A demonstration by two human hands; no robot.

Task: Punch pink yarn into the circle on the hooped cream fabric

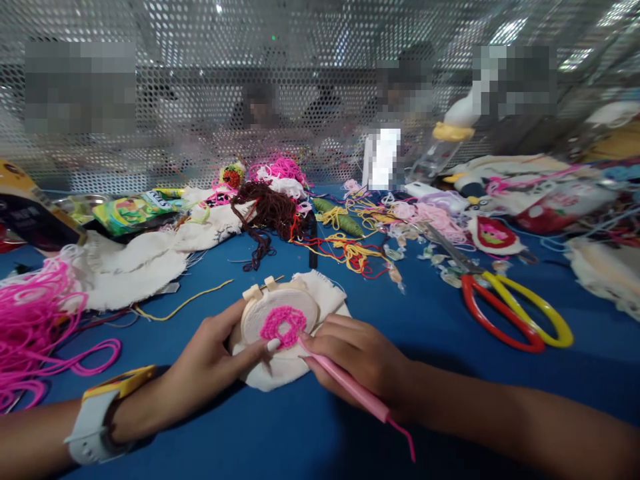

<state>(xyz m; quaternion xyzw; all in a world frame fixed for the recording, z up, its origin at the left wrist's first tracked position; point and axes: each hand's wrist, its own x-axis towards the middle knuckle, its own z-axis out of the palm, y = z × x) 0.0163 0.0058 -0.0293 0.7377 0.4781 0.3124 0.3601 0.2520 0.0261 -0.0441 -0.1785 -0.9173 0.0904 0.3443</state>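
A small round embroidery hoop [250,317] holds white cloth [273,375] stretched tight, with loose cloth spreading out behind and below it. On its face is a ring of looped pink yarn [284,327] with a pale middle. My left hand [223,353] grips the hoop's left side, thumb on the cloth beside the ring. Between the fingers of my right hand [360,357] is a pink punch needle [350,387], its tip at the ring's lower right edge. A pink yarn tail hangs from the handle's end.
Scissors [500,300] with red and yellow handles lie at the right. Bright pink yarn [35,327] is heaped at the left, near white cloth [130,267]. Brown yarn [273,213], snack bags and wrapped sweets crowd the back, before a perforated metal screen [200,147].
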